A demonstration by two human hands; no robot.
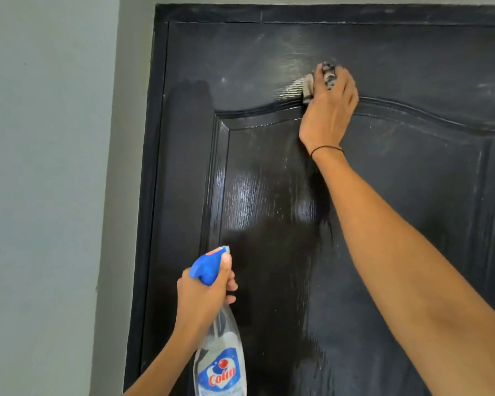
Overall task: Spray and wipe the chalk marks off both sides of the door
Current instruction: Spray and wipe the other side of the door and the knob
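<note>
Grey wall (49, 167) borders the black door (269, 252). Left hand (203, 292) grips the spray bottle (220, 352), finger at the trigger. Central panel is wet and largely clean. Right hand (330, 110) presses a cloth (309, 87) under curled fingers at the upper rail; chalk haze (429, 81) remains rightward. Far side unseen, judged outstanding.

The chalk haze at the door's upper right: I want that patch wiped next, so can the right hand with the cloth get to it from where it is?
Probably yes. The right hand already presses the cloth on the door near that height, and nothing lies between it and the chalk haze.
</note>
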